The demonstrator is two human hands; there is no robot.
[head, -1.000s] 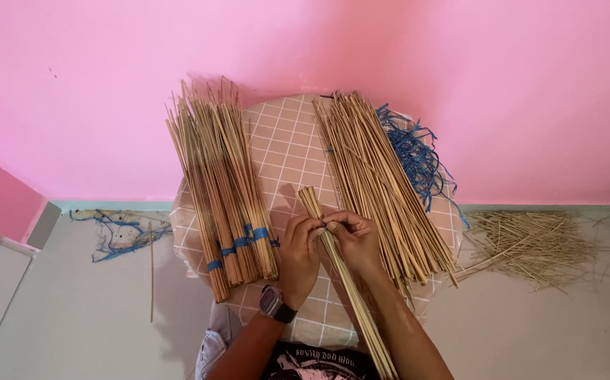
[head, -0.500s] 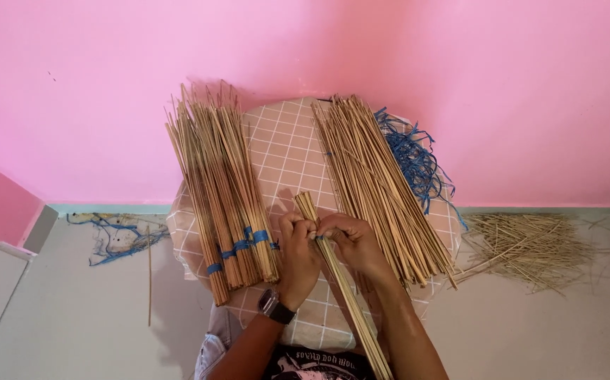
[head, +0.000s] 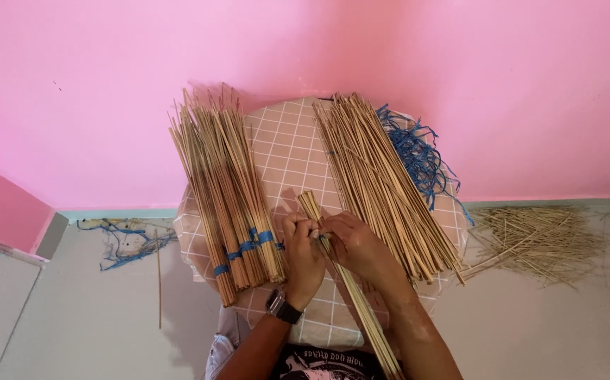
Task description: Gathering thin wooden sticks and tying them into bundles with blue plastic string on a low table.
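The lower end of the thin bundle of sticks [head: 350, 281] runs off the bottom edge of the view, past the person's lap, so its full length cannot be seen. Where the two hands meet, the fingers cover the bundle, and whether a tie sits there is too small to tell. The left hand [head: 302, 250] is closed around the bundle from the left, a watch [head: 281, 307] on its wrist. The right hand [head: 355, 243] is curled against the same spot from the right, fingertips pinched at the sticks. The bundle's top end pokes out just above both hands, over the middle of the checked cloth [head: 285, 151] (it covers a round seat or table, hidden underneath).

Near the cloth's left edge lie tied bundles [head: 224, 190] with blue bands, just beside the left hand. Toward the right edge lies a loose heap of sticks [head: 379, 183], touching blue strips [head: 417, 158] at the far right rim. A scatter of stick scraps [head: 533, 239] lies on the floor, well apart.
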